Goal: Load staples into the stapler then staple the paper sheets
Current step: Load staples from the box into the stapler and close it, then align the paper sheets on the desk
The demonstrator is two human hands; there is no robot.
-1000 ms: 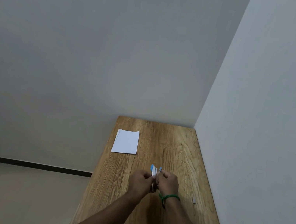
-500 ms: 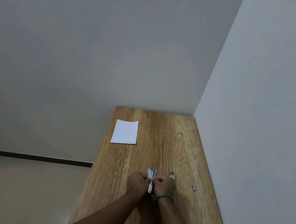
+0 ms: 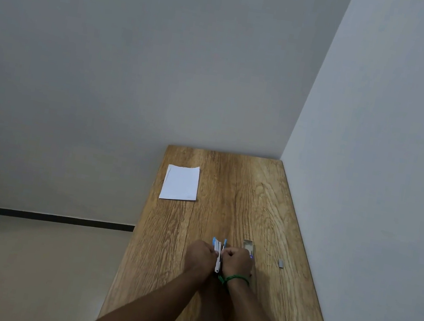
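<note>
A small blue and silver stapler (image 3: 219,250) is held between both fists low over the wooden table (image 3: 241,198); its blue ends poke out above my knuckles and a silver part hangs down between the hands. My left hand (image 3: 200,255) grips its left side, my right hand (image 3: 236,262), with a green wristband, grips its right side. White paper sheets (image 3: 180,183) lie flat near the table's far left edge. A small grey staple strip (image 3: 281,263) lies to the right of my hands. An open staple box (image 3: 248,246) sits just behind my right hand.
The table stands in a corner, with a wall along its right side and another behind its far end. Its left edge drops to a beige floor (image 3: 21,269).
My hands with the stapler have come lower and nearer to the table. A silver part of the stapler now hangs out between the fists. The view has tilted down slightly.
</note>
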